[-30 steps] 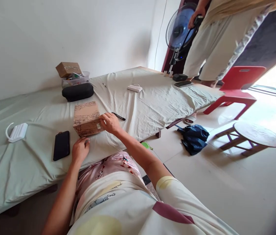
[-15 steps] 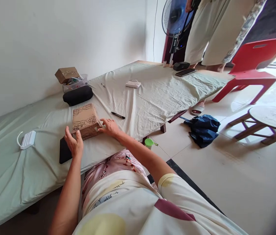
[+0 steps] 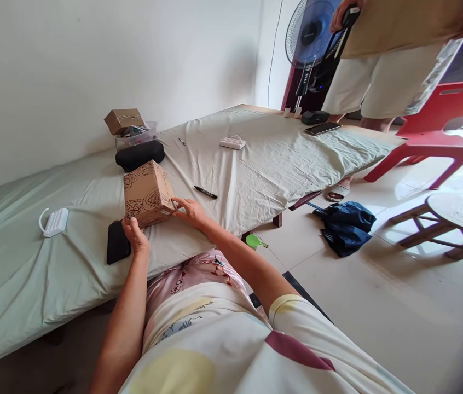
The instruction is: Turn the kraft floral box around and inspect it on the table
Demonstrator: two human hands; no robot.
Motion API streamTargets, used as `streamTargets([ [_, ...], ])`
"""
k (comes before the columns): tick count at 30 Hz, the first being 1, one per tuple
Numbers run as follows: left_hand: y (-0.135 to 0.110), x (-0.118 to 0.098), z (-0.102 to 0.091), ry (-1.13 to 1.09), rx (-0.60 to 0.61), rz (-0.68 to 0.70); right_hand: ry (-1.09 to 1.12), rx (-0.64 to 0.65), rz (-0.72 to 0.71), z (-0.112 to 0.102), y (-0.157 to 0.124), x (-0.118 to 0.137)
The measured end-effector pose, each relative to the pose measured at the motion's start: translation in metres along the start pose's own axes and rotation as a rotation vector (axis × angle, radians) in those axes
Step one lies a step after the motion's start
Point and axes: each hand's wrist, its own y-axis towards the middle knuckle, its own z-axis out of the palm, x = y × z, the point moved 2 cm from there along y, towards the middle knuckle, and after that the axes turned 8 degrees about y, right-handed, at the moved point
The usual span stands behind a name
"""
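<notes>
Because the box, tilted over the cloth, is probably light, stiff cardboard, its near corners, gripped by the left hand and right hand, should give secure holds without crushing.

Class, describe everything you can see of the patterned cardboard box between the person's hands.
The patterned cardboard box is brown, with flat faces, straight edges and black scribbled swirls across its surface. No open flap shows. It looks tilted, over the near part of the pale green cloth; whether its underside touches the cloth is hidden. The left hand grips its near left corner, and the right hand touches its near right corner. A black case lies just beyond it.
</notes>
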Motion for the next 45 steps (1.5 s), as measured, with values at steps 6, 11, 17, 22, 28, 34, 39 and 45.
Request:
streamTargets([
  [6, -0.010, -0.009, 0.010, -0.212, 0.248, -0.018, 0.227, -0.313, -0.110, -0.003, -0.003, -0.005],
  [11, -0.011, -0.011, 0.007, -0.036, 0.129, 0.114, 0.320, -0.331, -0.128, -0.003, -0.001, -0.006],
  [17, -0.008, -0.012, 0.004, 0.158, 0.037, 0.232, 0.303, -0.193, -0.061, 0.001, -0.001, -0.002],
  [22, -0.010, -0.014, 0.004, 0.187, 0.036, 0.161, 0.255, -0.110, 0.012, 0.005, 0.001, -0.003],
  [28, -0.013, -0.020, 0.002, 0.207, 0.036, 0.153, 0.202, -0.077, 0.032, 0.006, 0.001, -0.002],
  [34, -0.015, -0.023, 0.002, 0.329, 0.126, 0.093, 0.163, -0.088, -0.009, 0.004, -0.001, -0.001],
  [39, -0.015, -0.023, 0.003, 0.407, 0.181, 0.050, 0.178, -0.075, -0.003, 0.006, 0.000, -0.004],
  [45, -0.015, -0.023, 0.003, 0.449, 0.180, 0.035, 0.151, 0.012, 0.034, 0.012, 0.001, -0.008],
])
